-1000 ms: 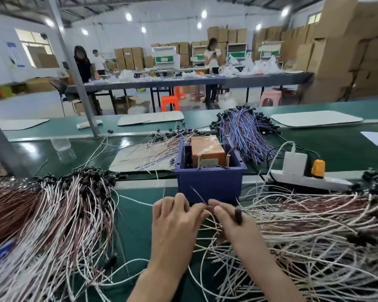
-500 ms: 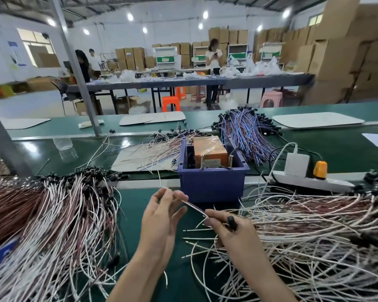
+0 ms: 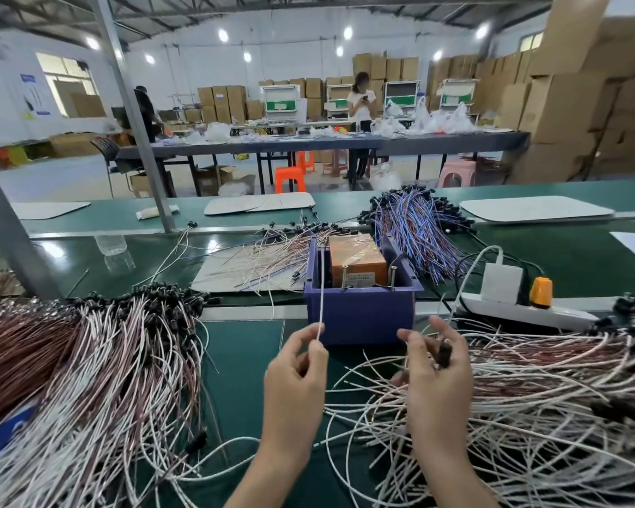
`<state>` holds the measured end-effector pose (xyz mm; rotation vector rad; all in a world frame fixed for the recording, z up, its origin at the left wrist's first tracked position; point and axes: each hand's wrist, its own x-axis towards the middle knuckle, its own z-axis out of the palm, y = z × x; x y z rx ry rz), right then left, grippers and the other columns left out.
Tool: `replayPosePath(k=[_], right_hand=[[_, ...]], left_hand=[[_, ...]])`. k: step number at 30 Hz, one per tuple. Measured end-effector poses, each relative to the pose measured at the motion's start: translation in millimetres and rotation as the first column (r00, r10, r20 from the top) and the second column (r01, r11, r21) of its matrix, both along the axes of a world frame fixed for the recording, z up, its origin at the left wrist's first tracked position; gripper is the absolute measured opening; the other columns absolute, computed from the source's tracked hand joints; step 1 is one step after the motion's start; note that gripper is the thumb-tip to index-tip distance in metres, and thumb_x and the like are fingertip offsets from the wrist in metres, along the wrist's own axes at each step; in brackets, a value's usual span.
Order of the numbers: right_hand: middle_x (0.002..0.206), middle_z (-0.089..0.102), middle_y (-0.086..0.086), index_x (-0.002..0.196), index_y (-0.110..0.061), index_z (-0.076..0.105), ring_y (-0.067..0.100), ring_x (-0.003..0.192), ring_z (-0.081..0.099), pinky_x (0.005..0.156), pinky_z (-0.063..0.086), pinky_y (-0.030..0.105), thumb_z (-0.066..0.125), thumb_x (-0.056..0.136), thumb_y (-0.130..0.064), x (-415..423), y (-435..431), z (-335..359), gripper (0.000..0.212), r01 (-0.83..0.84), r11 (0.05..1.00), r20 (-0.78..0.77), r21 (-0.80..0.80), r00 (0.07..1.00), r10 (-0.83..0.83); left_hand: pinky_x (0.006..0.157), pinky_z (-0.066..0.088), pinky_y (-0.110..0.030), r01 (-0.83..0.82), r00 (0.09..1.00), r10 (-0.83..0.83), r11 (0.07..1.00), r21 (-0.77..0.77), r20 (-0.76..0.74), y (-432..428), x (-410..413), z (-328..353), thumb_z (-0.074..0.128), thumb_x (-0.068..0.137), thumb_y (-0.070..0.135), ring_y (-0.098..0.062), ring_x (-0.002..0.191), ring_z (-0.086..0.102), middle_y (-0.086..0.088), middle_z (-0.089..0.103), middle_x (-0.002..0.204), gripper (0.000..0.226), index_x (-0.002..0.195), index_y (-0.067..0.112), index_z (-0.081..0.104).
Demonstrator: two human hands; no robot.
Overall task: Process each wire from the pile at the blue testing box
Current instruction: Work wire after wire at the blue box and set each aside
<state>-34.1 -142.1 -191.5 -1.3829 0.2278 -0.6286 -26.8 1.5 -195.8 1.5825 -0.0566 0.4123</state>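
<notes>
Head cam: left hand (image 3: 294,372) pinches white wire (image 3: 321,287), tip at the blue testing box (image 3: 360,313), right hand (image 3: 437,375) apparently gripping its black plug (image 3: 444,355); big right pile (image 3: 550,397) remains, I'd call the left heap (image 3: 88,361) done.

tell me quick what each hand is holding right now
Left hand: closed, fingers pinching a white wire that reaches up to the blue testing box.
Right hand: closed, holding a black wire end.
</notes>
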Motion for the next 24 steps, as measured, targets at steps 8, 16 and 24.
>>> replayPosePath(k=[8,16,24], right_hand=[[0.093,0.076,-0.014,0.109,-0.033,0.063,0.009,0.042,0.054,0.043,0.044,0.017,0.054,0.104,-0.020,33.1,3.6,1.1,0.017,0.050,0.998,-0.058,0.031,0.997,-0.048],[0.092,0.074,-0.024,0.114,-0.034,0.068,0.010,0.043,0.056,0.041,0.041,0.016,0.056,0.103,-0.021,28.9,5.1,-1.1,0.020,0.010,0.995,-0.040,-0.097,0.999,-0.014],[0.089,0.075,-0.022,0.112,-0.033,0.069,0.007,0.044,0.057,0.044,0.042,0.014,0.057,0.102,-0.020,25.4,4.7,-1.6,0.021,0.006,0.995,-0.016,-0.095,1.000,-0.008]], left_hand=[[0.041,0.029,-0.021,-0.040,0.999,0.044,0.983,0.180,-0.016,-9.9,-8.9,-11.7,0.053,0.099,0.015,-0.004,0.042,0.029,0.009,0.039,0.047,0.043,0.134,0.040,0.054],[0.046,0.032,-0.014,-0.025,1.000,0.017,0.930,0.368,0.024,-17.0,-19.8,-11.4,0.055,0.096,0.017,-0.005,0.043,0.035,0.011,0.041,0.048,0.045,0.138,0.033,0.058],[0.048,0.035,-0.021,-0.020,0.999,0.001,0.912,0.409,0.046,-17.5,-22.2,-11.1,0.055,0.096,0.016,-0.007,0.046,0.036,0.010,0.042,0.050,0.045,0.138,0.031,0.059]])
